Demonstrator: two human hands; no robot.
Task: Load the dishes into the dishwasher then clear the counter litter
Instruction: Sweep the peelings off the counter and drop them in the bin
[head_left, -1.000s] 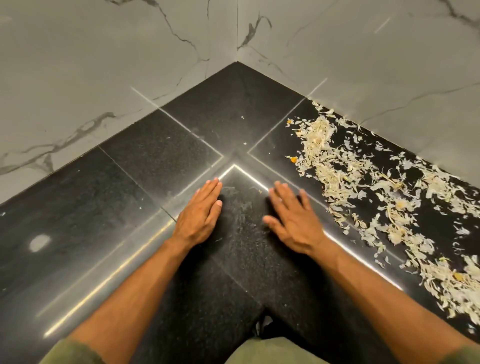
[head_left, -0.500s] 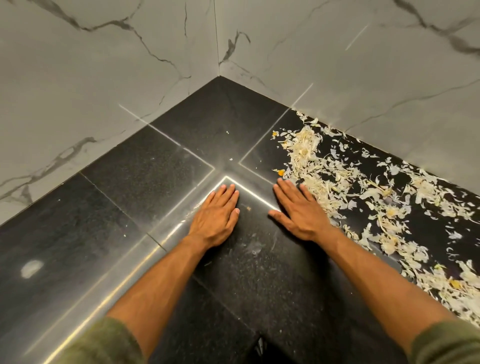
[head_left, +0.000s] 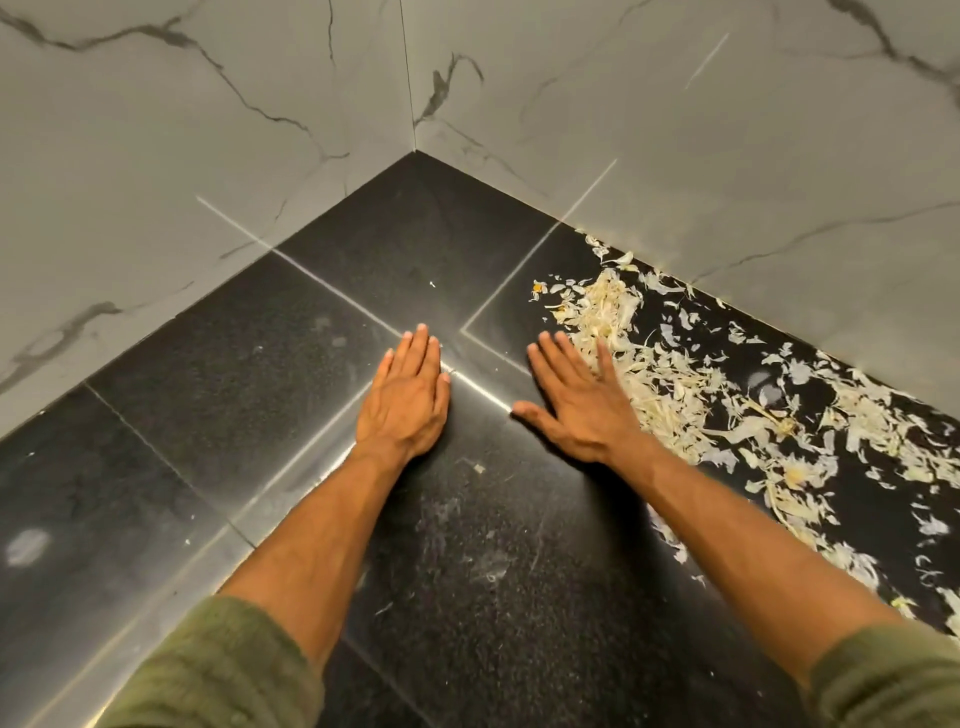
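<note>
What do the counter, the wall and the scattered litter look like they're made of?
Counter: likely polished black granite, speckled and reflecting light strips. Wall: looks like marble or marble-look tile, pale grey with dark veins and thin joints, satin finish. Litter: dry, papery, cream-white flakes, possibly garlic or onion skins; I can't be sure.

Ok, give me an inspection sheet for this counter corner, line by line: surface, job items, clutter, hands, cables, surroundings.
Surface: black speckled counter, smudged, with pale seams.
Job's things: peel litter spread along the right wall side; no dishes or dishwasher in view.
Clutter: a few stray flecks near the middle.
Hands: left hand flat on the counter, holding nothing; right hand flat, fingers at the litter's edge.
Cables: nothing seen.
Surroundings: grey marble walls meeting in a corner; green sleeves.
</note>
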